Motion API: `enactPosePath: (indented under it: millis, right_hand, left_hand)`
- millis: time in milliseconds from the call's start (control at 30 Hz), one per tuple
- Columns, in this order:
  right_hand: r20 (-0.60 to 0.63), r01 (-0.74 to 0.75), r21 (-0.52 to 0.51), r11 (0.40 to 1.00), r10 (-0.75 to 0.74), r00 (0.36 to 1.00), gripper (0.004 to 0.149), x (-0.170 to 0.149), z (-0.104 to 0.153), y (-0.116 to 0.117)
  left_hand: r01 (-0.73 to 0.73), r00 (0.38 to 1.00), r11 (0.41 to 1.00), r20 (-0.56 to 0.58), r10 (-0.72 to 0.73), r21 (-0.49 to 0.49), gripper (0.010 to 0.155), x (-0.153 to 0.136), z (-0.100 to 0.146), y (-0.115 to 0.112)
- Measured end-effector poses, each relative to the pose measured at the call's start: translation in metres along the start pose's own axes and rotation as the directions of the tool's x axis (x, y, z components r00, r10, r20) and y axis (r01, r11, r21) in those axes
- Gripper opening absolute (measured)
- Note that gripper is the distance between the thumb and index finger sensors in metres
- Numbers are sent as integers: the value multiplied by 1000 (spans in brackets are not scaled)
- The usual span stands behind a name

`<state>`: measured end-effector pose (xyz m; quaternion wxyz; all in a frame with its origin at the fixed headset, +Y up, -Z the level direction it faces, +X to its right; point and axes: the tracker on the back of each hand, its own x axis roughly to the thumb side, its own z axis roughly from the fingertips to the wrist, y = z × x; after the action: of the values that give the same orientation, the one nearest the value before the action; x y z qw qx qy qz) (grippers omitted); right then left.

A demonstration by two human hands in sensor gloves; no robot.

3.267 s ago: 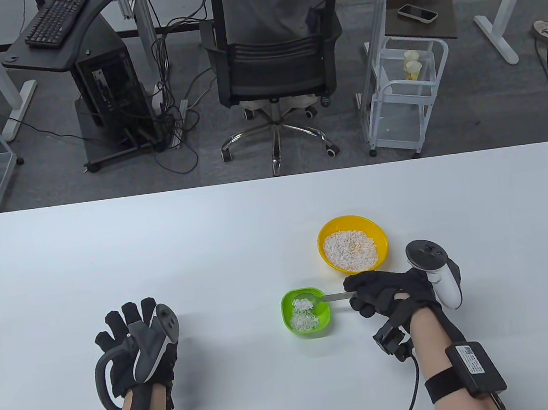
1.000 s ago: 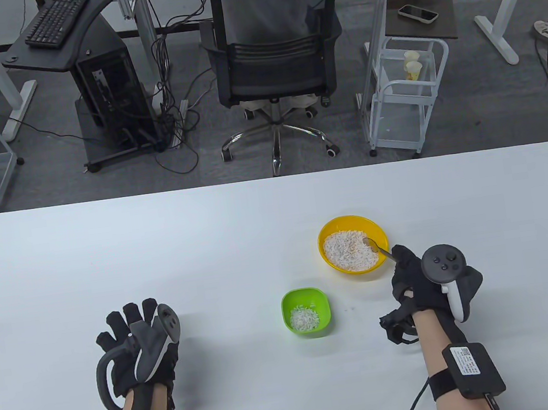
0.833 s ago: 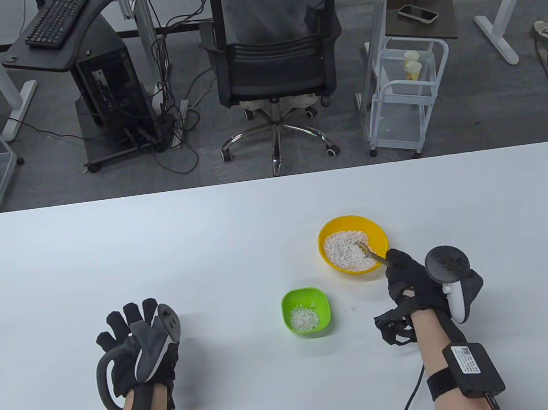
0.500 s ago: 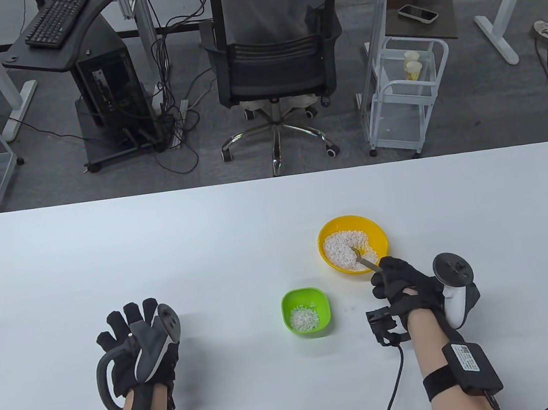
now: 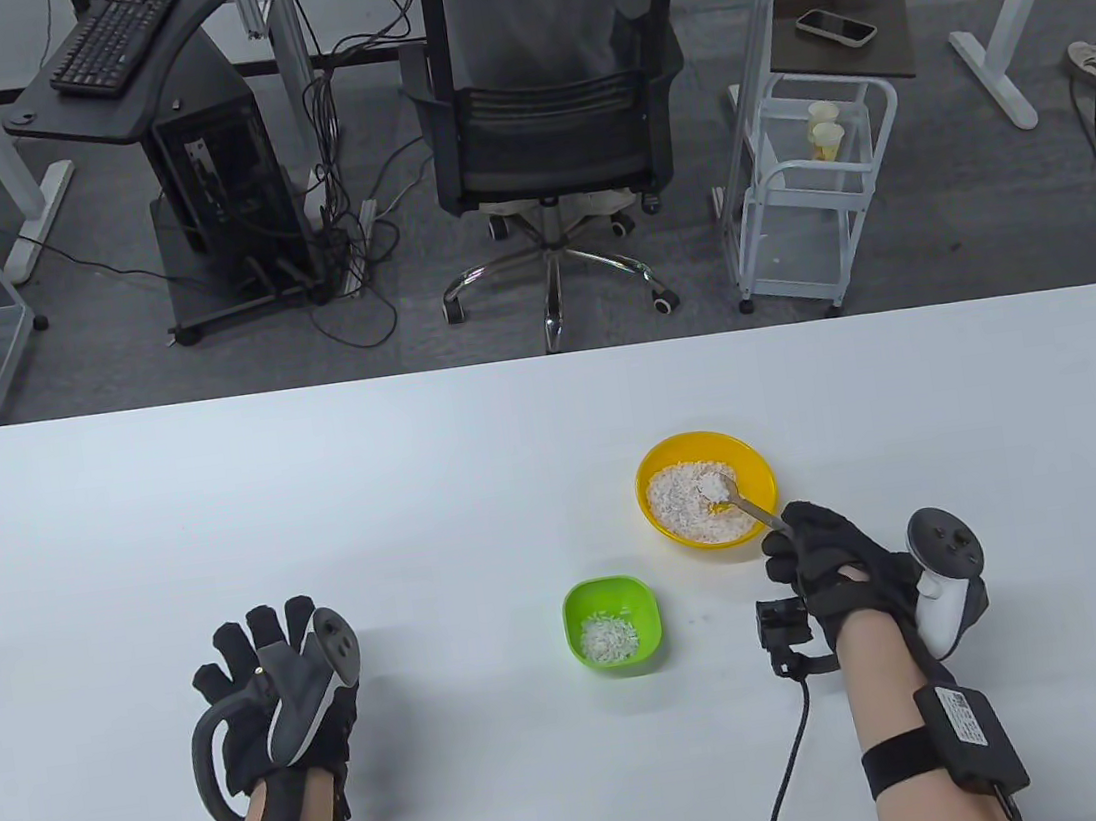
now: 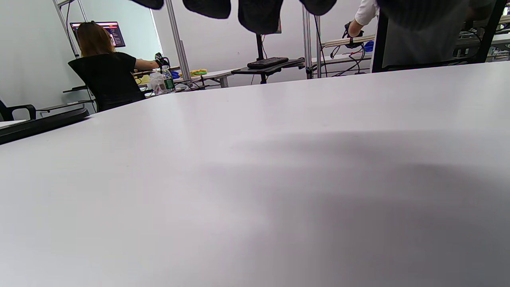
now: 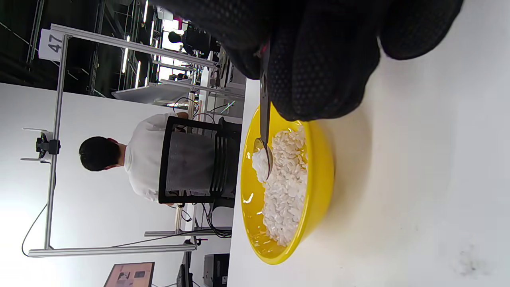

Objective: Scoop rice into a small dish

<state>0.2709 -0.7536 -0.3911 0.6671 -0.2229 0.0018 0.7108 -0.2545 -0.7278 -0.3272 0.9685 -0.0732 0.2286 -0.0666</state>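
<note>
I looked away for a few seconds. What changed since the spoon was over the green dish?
The right hand carried the spoon from the green dish back to the yellow bowl, dug in, and now lifts a heap of rice. Left hand, both dishes and the dish's rice stayed put.

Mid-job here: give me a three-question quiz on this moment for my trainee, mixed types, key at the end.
1. True or false: the spoon carries rice over the yellow bowl.
2. Which hand grips the spoon?
3. The green dish is: A) empty B) holding some rice C) upside down.

Key:
1. True.
2. The right hand; the left hand rests on the table, apart from both dishes.
3. B.
</note>
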Motion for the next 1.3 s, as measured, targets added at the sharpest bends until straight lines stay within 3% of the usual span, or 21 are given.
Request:
enactPosePath:
  millis: [400, 567, 933, 1200, 1300]
  right_hand:
    - [53, 162, 77, 984, -166, 985, 45, 17, 6, -12]
    - [68, 160, 193, 968, -176, 982, 45, 25, 9, -5]
    - [72, -57, 504, 862, 24, 997, 45, 25, 13, 33]
    - [114, -246, 570, 784, 222, 968, 45, 21, 15, 48]
    - [161, -367, 575, 731, 339, 927, 46, 22, 18, 54]
  left_hand:
    - [4, 1000, 1000, -2, -4, -3, 72, -2, 1, 1]
    - [6, 1000, 1000, -3, -6, -4, 72, -1, 1, 1]
    - [7, 1000, 1000, -3, -7, -3, 72, -1, 1, 1]
    - [2, 1000, 1000, -2, -2, -2, 73, -1, 1, 1]
    - [2, 1000, 1000, -1, -2, -2, 72, -1, 1, 1]
